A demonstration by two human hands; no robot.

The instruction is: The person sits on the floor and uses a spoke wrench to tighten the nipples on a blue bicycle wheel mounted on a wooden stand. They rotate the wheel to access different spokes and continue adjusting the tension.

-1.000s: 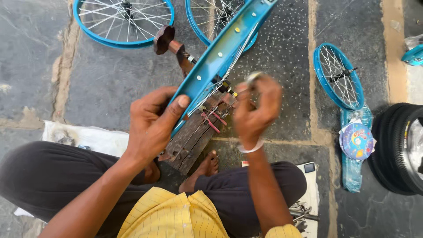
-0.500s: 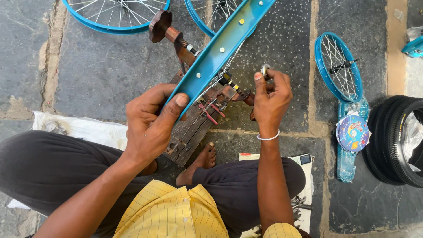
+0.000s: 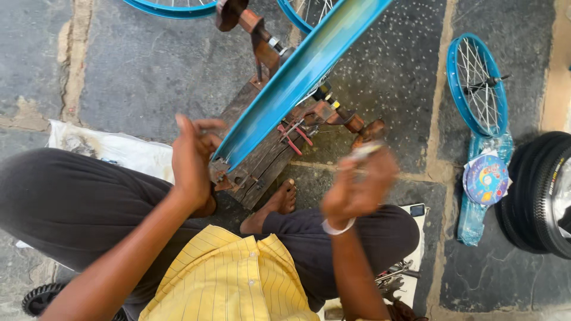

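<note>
left hand (image 3: 193, 157) sits by the blue rim (image 3: 297, 80), fingers loosely bent, holding nothing. right hand (image 3: 360, 184), right of the rim, pinches a small tool (image 3: 366, 150).

Spare blue wheel (image 3: 477, 83), blk tyres (image 3: 538, 196)

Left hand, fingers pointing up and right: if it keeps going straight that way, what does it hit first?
Most likely the blue wheel rim. The left hand sits right beside the rim's lower end, fingers aimed at its edge, with the wooden stand just beneath. Depth is unclear from overhead, so it may already be touching.
</note>
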